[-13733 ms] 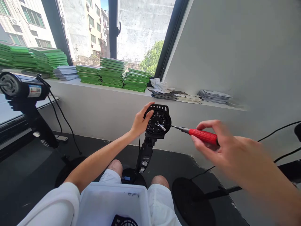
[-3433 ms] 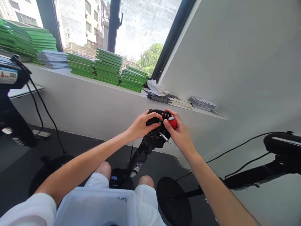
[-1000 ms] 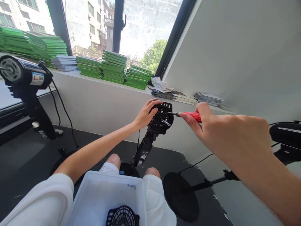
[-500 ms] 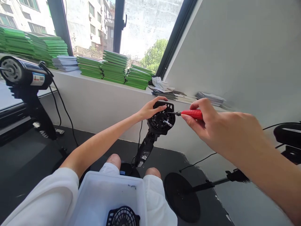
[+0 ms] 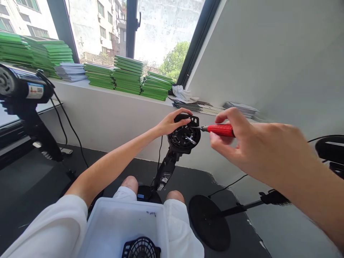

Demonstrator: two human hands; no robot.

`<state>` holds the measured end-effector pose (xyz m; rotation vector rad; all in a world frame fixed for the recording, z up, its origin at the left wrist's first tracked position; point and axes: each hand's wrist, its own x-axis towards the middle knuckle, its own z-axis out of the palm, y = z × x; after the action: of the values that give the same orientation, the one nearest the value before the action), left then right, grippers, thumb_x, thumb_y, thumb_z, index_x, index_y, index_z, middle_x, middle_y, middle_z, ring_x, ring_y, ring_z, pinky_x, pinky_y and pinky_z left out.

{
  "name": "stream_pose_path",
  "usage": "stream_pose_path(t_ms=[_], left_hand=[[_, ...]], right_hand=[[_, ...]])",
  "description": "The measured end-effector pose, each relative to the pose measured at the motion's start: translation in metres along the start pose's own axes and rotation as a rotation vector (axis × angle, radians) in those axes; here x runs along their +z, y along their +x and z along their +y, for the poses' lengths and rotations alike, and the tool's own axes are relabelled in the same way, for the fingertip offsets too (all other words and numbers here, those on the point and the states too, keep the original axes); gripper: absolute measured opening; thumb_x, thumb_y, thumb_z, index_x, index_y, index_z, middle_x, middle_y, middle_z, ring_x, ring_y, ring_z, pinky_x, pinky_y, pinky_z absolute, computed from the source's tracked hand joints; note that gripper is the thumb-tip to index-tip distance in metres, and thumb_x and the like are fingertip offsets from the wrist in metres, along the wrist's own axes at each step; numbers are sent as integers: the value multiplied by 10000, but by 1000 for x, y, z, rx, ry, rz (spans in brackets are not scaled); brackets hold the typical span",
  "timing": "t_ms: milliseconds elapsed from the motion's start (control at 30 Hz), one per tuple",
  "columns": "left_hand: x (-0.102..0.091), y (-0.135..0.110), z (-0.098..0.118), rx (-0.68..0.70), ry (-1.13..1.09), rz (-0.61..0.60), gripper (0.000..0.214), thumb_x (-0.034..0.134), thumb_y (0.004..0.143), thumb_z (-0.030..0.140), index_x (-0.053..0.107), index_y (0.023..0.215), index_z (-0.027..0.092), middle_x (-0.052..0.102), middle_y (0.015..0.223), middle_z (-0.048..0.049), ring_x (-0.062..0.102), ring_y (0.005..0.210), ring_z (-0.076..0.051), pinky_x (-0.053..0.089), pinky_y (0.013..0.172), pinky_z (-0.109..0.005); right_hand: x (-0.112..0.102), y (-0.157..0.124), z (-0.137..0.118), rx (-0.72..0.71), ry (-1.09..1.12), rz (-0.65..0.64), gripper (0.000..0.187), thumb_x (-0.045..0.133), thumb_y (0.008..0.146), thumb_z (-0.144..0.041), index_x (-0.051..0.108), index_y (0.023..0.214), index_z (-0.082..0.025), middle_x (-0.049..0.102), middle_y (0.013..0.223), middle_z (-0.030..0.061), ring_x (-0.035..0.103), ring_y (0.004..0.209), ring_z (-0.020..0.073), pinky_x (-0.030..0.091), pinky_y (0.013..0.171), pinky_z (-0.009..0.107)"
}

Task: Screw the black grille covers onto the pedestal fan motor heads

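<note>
A black fan motor head point(image 5: 179, 140) with a slotted round cover and a metal shaft faces me on its stand, at the middle of the head view. My left hand point(image 5: 174, 121) grips the upper edge of the cover, its thumb on the front face and its fingers over the top. In my right hand point(image 5: 249, 138) is a red-handled screwdriver point(image 5: 220, 129), held nearly level between thumb and fingers. Its tip reaches the upper part of the cover by my left thumb. Any screw at the tip is too small to make out.
On my lap rests a white plastic bin point(image 5: 129, 208) with another black slotted cover point(image 5: 142, 248) in it. Another fan motor point(image 5: 27, 86) stands at left. A round black base point(image 5: 209, 222) lies right on the floor. Green stacks point(image 5: 127, 77) line the sill.
My right hand has shifted slightly right along the screwdriver handle and its fingers have loosened a little. The left hand keeps its hold. The view has shifted slightly.
</note>
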<state>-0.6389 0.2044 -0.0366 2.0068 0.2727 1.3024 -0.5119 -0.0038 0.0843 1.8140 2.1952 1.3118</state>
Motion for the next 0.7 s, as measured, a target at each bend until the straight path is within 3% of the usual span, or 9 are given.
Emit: stream_pose_path(t_ms=[67, 167, 300, 433, 567, 700], left_hand=[[-1, 1, 0, 4, 12, 6, 323, 626, 968, 446, 645, 1173, 197, 713, 1151, -56, 648, 1125, -235, 498, 1005, -347], [0, 1, 0, 2, 5, 2, 322, 629, 966, 434, 640, 1178, 192, 714, 1148, -58, 654, 1107, -238, 514, 975, -344], [0, -1, 2, -15, -15, 16, 334, 631, 962, 439, 636, 1176, 182, 710, 1136, -59, 659, 1082, -232, 520, 949, -330], [0, -3, 3, -40, -18, 22, 323, 623, 970, 426, 632, 1188, 187, 712, 1123, -56, 662, 1052, -219, 521, 934, -320], [1, -2, 3, -40, -45, 15, 331, 639, 962, 417, 637, 1192, 180, 708, 1145, -62, 665, 1031, -205, 509, 961, -319], [1, -2, 2, -42, -53, 26, 320, 637, 959, 411, 641, 1183, 183, 708, 1118, -57, 658, 1021, -208, 508, 951, -321]], right_hand=[[-1, 1, 1, -24, -11, -31, 466, 340, 1029, -514, 625, 1141, -164, 522, 513, 2, 445, 464, 168, 222, 516, 278], [-1, 3, 5, 75, -142, 0, 533, 247, 1063, -527, 644, 1012, -176, 450, 464, 5, 426, 459, 177, 206, 517, 285], [2, 2, 10, 5, -57, 6, 453, 378, 1031, -517, 629, 1122, -151, 471, 494, -14, 397, 459, 143, 200, 519, 261], [5, -1, 9, 46, -86, 26, 561, 279, 1054, -563, 651, 889, -176, 401, 461, -6, 363, 448, 136, 187, 524, 268], [3, -1, 7, -19, -47, -6, 526, 304, 1050, -549, 643, 1111, -152, 454, 490, -8, 435, 451, 158, 209, 503, 260], [0, 2, 7, 36, -26, -32, 558, 279, 1046, -595, 651, 979, -185, 431, 459, 0, 438, 443, 175, 235, 510, 285]])
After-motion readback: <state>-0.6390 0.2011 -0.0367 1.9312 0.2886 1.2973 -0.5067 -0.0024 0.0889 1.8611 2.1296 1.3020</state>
